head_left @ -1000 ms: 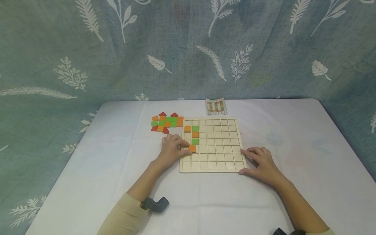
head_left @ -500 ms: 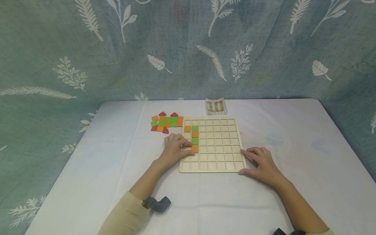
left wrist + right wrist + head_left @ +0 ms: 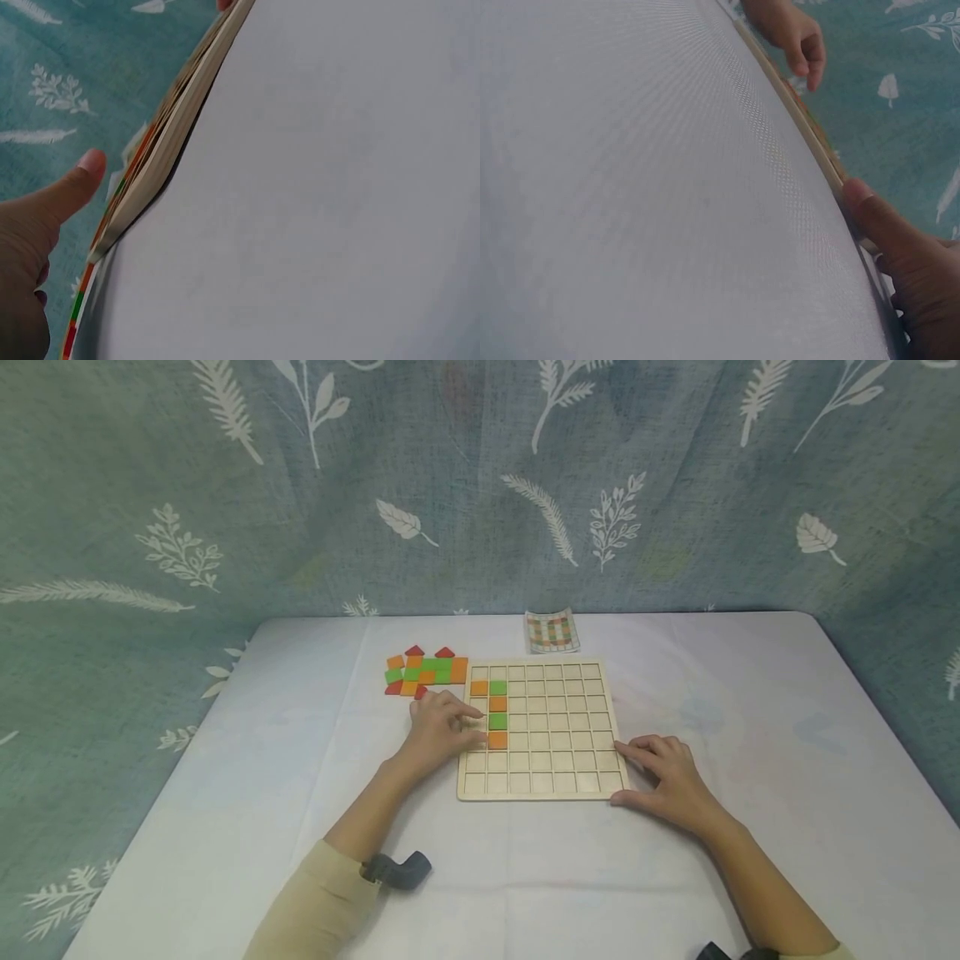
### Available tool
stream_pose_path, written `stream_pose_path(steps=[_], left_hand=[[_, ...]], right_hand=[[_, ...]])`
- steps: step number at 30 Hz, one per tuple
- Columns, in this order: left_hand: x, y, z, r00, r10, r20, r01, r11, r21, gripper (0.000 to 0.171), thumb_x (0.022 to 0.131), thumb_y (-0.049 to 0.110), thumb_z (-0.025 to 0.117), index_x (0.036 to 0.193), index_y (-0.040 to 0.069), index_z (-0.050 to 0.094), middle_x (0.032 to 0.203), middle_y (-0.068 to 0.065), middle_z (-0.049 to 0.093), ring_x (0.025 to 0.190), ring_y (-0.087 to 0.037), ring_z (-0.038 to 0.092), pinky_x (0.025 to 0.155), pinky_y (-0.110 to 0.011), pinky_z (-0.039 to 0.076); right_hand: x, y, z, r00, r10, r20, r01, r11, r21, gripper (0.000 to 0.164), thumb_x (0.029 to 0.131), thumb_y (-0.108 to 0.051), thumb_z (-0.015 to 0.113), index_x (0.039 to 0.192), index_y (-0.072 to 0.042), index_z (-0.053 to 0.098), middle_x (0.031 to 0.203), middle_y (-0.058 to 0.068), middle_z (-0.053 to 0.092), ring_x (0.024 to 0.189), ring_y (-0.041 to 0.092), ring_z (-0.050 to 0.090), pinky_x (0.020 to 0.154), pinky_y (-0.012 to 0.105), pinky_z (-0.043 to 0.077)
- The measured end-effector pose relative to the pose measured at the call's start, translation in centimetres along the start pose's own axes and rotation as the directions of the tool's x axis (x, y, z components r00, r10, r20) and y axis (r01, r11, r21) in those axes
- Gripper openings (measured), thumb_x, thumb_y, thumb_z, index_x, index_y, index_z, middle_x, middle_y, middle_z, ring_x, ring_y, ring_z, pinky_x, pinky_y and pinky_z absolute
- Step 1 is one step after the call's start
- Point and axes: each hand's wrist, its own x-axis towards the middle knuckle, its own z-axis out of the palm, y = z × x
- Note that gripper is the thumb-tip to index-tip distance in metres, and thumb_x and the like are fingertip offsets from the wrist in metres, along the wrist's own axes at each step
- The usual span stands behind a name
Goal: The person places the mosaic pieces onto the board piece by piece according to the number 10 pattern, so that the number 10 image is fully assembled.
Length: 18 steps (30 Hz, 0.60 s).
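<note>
A pale wooden grid board (image 3: pixel 555 762) lies on the white-covered table. In its left columns sit an orange tile (image 3: pixel 479 688), a green tile (image 3: pixel 498 687), another orange tile (image 3: pixel 498 703), another green tile (image 3: pixel 498 722) and a lower orange tile (image 3: pixel 497 740). Just left of that lower tile hovers my left hand (image 3: pixel 433 728), thumb and forefinger parted with nothing visible between them; the left wrist view shows its thumb (image 3: pixel 75 187) stretched out. My right hand (image 3: pixel 670 779) touches the board's right edge and near corner, fingers spread. Its thumb (image 3: pixel 877 214) rests on the rim.
Loose orange, green and red pieces (image 3: pixel 435 670) lie together at the board's upper left, some red ones triangular or rounded. Behind the board is a small patterned card (image 3: pixel 552 633). A leaf-print teal cloth (image 3: pixel 480 485) hangs beyond the table's far edge.
My left hand slid the lower orange tile right into line under the green one, then let go and drew slightly back left. My right hand stayed on the board's edge.
</note>
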Motion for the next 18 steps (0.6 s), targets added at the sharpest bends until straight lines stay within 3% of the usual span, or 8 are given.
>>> stream_pose_path(steps=[12, 16, 18], left_hand=[[1.8, -2.4, -2.1, 0.993, -0.112, -0.047, 0.111, 0.994, -0.022, 0.037, 0.075, 0.035, 0.078, 0.107, 0.018, 0.072, 0.09, -0.002, 0.057, 0.091, -0.023, 0.041, 0.088, -0.05, 0.019], [2.5, -3.5, -2.5, 0.982, -0.179, -0.066, 0.176, 0.983, -0.049, 0.04, 0.077, 0.035, 0.077, 0.11, 0.015, 0.07, 0.103, -0.007, 0.06, 0.104, -0.028, 0.042, 0.091, -0.051, 0.017], [2.9, -4.0, -2.7, 0.973, -0.218, -0.072, 0.213, 0.974, -0.071, 0.042, 0.077, 0.036, 0.077, 0.113, 0.013, 0.069, 0.114, -0.01, 0.061, 0.12, -0.032, 0.038, 0.097, -0.054, 0.014]], right_hand=[[0.0, 0.1, 0.0, 1.0, -0.003, 0.0, 0.003, 1.0, 0.007, 0.071, 0.059, -0.038, 0.085, 0.119, -0.005, 0.064, 0.106, 0.011, 0.059, 0.095, 0.024, 0.045, 0.083, 0.042, 0.028], [0.0, 0.0, -0.1, 1.0, 0.001, 0.003, -0.001, 1.0, 0.002, 0.071, 0.06, -0.039, 0.085, 0.119, -0.005, 0.064, 0.106, 0.011, 0.059, 0.095, 0.025, 0.045, 0.083, 0.042, 0.028], [0.0, 0.0, 0.0, 1.0, 0.006, 0.003, -0.006, 1.0, 0.0, 0.071, 0.059, -0.038, 0.085, 0.119, -0.005, 0.064, 0.106, 0.01, 0.058, 0.095, 0.024, 0.045, 0.083, 0.042, 0.028]])
